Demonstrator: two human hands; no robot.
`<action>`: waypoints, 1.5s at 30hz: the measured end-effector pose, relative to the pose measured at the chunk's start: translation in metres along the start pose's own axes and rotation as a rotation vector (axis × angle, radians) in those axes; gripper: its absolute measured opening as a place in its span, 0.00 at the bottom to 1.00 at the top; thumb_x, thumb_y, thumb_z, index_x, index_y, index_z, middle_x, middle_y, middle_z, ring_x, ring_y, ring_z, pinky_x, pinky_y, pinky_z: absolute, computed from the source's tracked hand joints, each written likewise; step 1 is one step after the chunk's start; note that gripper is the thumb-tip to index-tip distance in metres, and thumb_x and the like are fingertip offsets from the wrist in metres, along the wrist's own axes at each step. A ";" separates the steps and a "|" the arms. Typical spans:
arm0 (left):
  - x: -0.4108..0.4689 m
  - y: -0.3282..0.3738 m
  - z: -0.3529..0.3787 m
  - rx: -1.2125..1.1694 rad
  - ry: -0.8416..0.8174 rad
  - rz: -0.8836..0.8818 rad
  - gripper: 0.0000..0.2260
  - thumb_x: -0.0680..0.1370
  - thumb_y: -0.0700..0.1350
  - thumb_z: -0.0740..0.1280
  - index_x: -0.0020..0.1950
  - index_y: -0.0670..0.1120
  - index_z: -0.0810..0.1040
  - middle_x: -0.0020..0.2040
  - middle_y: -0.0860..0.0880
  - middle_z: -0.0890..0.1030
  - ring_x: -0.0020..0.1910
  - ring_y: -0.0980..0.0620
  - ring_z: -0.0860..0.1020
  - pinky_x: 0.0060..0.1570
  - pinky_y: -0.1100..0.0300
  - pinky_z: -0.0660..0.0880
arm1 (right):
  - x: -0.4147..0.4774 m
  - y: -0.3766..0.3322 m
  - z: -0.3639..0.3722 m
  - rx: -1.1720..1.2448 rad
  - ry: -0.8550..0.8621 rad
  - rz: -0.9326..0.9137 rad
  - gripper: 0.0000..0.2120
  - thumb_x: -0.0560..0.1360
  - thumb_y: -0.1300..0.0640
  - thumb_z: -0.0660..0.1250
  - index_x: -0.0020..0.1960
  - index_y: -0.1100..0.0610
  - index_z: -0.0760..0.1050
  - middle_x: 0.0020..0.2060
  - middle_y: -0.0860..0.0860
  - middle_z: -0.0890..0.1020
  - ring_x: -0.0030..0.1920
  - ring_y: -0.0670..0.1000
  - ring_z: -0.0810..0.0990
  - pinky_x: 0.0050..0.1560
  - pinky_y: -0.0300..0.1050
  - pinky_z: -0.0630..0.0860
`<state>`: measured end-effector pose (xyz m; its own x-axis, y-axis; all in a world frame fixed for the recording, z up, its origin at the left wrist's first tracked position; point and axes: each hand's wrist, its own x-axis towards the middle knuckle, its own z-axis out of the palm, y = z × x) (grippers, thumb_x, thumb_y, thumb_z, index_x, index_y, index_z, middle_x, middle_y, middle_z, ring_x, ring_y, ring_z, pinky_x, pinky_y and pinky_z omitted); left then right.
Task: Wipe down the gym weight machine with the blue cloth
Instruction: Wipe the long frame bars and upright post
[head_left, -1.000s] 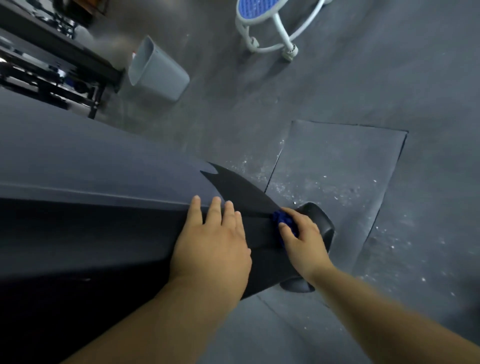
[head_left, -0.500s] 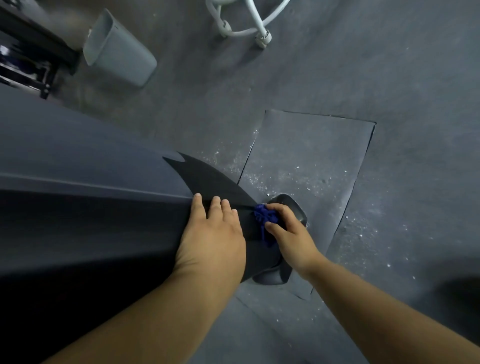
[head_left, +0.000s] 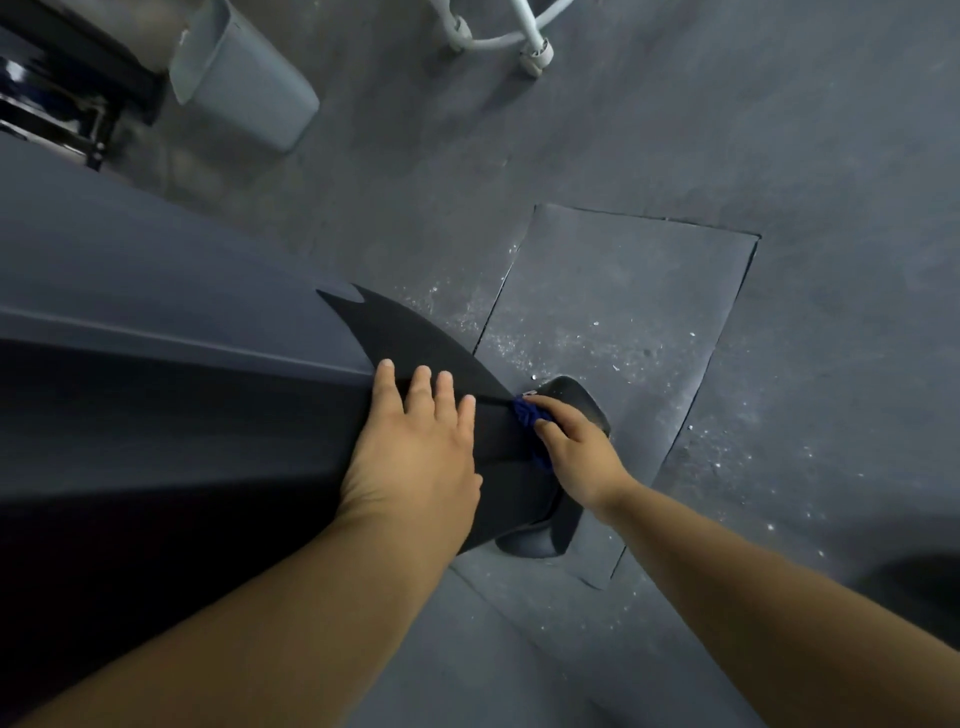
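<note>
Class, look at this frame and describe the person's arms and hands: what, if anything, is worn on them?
Nothing is worn. The left hand and right hand are ungloved, with no rings showing. The left forearm and right forearm are uncovered to the frame's edge: no sleeves, watch, bracelet or markings in view.

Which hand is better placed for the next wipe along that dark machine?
The right hand, most likely: it grips the blue cloth against the lower end of the machine. The left hand lies flat on the machine with straight fingers and holds no cloth, so it seems only to brace.
</note>
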<state>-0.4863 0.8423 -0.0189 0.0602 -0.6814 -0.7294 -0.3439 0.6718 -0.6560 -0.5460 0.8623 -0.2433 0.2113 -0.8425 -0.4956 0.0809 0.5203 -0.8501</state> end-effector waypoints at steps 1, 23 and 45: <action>0.002 0.001 0.000 0.010 -0.011 -0.009 0.31 0.84 0.58 0.45 0.79 0.42 0.38 0.80 0.37 0.42 0.79 0.36 0.43 0.72 0.33 0.41 | 0.006 0.005 -0.002 -0.093 0.012 -0.028 0.18 0.83 0.55 0.56 0.71 0.47 0.71 0.66 0.46 0.75 0.66 0.49 0.72 0.67 0.43 0.67; 0.020 0.020 0.007 0.004 0.079 0.006 0.27 0.85 0.51 0.45 0.79 0.36 0.45 0.78 0.32 0.48 0.77 0.30 0.48 0.74 0.36 0.45 | 0.027 0.036 -0.020 -0.554 0.106 -0.033 0.18 0.81 0.59 0.56 0.67 0.54 0.77 0.63 0.53 0.73 0.63 0.59 0.66 0.64 0.43 0.64; 0.041 0.034 0.012 -0.014 0.094 0.025 0.26 0.86 0.49 0.46 0.78 0.34 0.46 0.78 0.31 0.49 0.75 0.27 0.49 0.73 0.35 0.46 | 0.036 0.041 -0.035 -0.745 0.053 -0.184 0.22 0.77 0.61 0.60 0.70 0.50 0.73 0.68 0.47 0.72 0.64 0.56 0.65 0.63 0.49 0.70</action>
<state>-0.4844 0.8405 -0.0736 -0.0368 -0.6892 -0.7237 -0.3577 0.6853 -0.6344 -0.5695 0.8480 -0.3021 0.2096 -0.9218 -0.3261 -0.5708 0.1554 -0.8062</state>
